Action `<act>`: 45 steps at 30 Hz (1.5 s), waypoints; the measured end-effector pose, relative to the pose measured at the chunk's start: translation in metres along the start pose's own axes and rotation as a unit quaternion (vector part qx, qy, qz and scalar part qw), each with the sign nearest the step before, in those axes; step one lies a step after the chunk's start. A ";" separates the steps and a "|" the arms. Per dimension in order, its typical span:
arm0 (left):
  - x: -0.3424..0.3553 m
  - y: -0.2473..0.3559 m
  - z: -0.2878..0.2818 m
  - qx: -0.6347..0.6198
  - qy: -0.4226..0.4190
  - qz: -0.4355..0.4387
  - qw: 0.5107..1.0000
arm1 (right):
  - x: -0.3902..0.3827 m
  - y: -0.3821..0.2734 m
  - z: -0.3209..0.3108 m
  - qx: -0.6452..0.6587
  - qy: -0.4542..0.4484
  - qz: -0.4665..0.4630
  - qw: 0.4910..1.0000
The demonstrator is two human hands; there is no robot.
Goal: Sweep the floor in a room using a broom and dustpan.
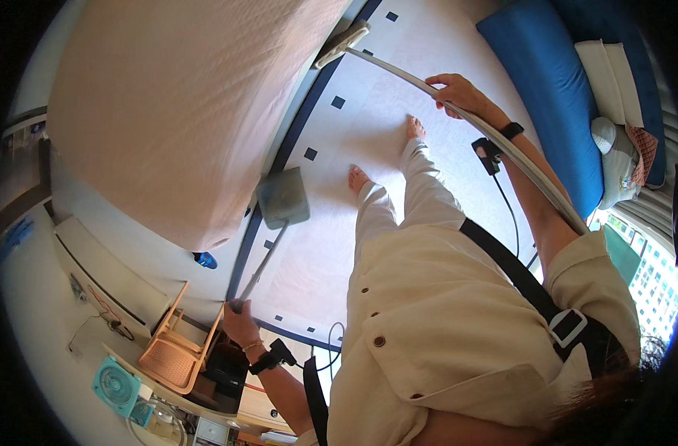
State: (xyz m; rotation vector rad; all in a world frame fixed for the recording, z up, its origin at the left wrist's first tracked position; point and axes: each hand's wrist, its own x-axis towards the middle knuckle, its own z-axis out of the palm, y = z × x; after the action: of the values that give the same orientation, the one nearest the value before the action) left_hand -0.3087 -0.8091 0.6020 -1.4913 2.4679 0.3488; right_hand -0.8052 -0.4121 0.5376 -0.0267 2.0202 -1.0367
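Note:
My right hand [459,97], at upper right, is closed round the long pale handle [395,73] of a broom-like tool, whose beige head [343,43] lies against the dark edge strip beside the pink quilted cover. My left hand [241,321], lower down on the left, grips the slim grey handle [268,256] of a dustpan. The square grey-green pan [283,195] rests near that same floor edge, left of my bare feet [357,178]. Both wrists carry black strapped devices with cables.
A large bed-like block with the pink cover [160,111] fills the upper left, a blue slipper [205,260] by it. Blue padded seating [540,97] with pillows lines the right, near a bright window [655,275]. At lower left are a wooden chair [168,360] and a turquoise fan [116,383].

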 end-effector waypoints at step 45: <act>-0.266 -0.060 0.025 -0.134 -0.001 -0.255 0.957 | -0.019 0.007 0.294 -0.155 -0.428 -0.145 0.878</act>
State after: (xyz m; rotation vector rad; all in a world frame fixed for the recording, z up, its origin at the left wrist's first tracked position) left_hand -0.1333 -0.6065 0.6591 -2.1574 1.9837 0.5930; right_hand -0.5882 -0.5940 0.4564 -0.8376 1.3396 -0.6690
